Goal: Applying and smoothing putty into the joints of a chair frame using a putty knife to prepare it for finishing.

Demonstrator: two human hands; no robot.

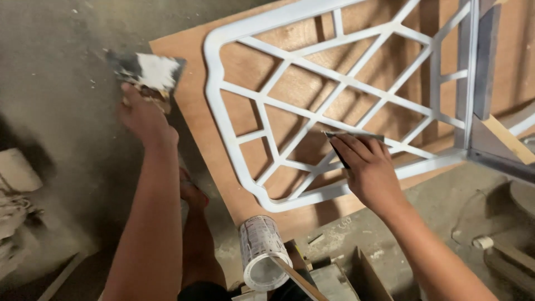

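My left hand (144, 116) grips a wide scraper blade (146, 71) loaded with white filler, held out over the grey floor to the left of the board. My right hand (366, 165) presses a smaller thin blade (353, 135) flat against a bar of the white lattice frame (334, 75). The frame lies on a brown plywood board (192, 95). Only the top edge of the small blade shows above my fingers.
A tin (261, 251) with a stick leaning out of it lies near my knees at the bottom centre. A grey metal post (485, 61) and a wooden strip (507, 139) stand at the right. Pale rubble (15, 184) lies at the far left.
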